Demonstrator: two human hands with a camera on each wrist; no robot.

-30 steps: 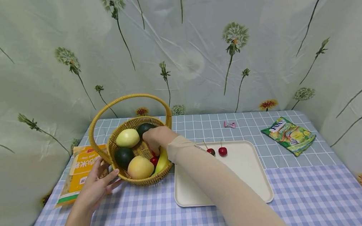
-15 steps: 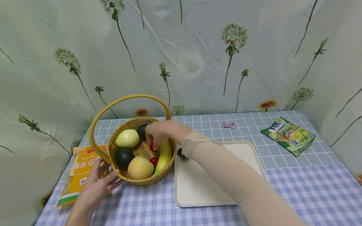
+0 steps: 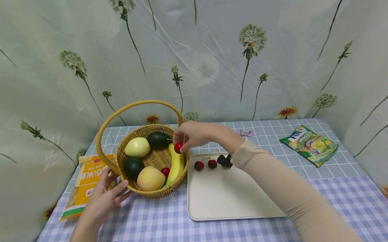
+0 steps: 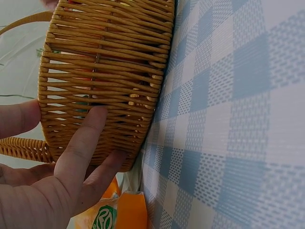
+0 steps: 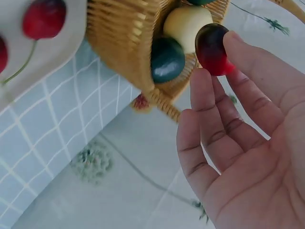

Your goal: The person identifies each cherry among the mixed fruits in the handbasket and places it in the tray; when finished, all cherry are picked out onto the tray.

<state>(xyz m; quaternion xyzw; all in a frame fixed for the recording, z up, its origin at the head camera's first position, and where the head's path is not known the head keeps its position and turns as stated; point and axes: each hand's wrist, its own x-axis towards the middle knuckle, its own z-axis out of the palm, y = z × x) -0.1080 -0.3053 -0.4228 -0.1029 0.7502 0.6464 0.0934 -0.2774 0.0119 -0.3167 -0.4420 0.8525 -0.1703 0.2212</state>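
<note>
My right hand (image 3: 195,132) pinches a red cherry (image 3: 178,148) between thumb and fingertips, just above the right rim of a wicker basket (image 3: 160,193). The right wrist view shows that cherry (image 5: 212,50) dark on one side. With my left hand (image 3: 104,196) I hold the basket's left side; in the left wrist view, fingers (image 4: 78,148) lie against its woven wall. Inside are a banana (image 3: 175,167), a peach-like fruit (image 3: 150,179), a pale green fruit (image 3: 137,148), two dark green fruits, one an oval (image 3: 159,139), and another cherry (image 3: 165,172).
A cream tray (image 3: 229,202) beside the basket bears cherries, two visible, one at its left corner (image 3: 199,165). An orange food bag (image 3: 85,184) lies left of the basket. A green FOX candy bag (image 3: 309,145) and a small pink wrapped sweet (image 3: 246,133) lie farther right.
My right hand has lifted a cherry out of the basket and moved right, towards the tray. My left hand and the basket have stayed in place.
</note>
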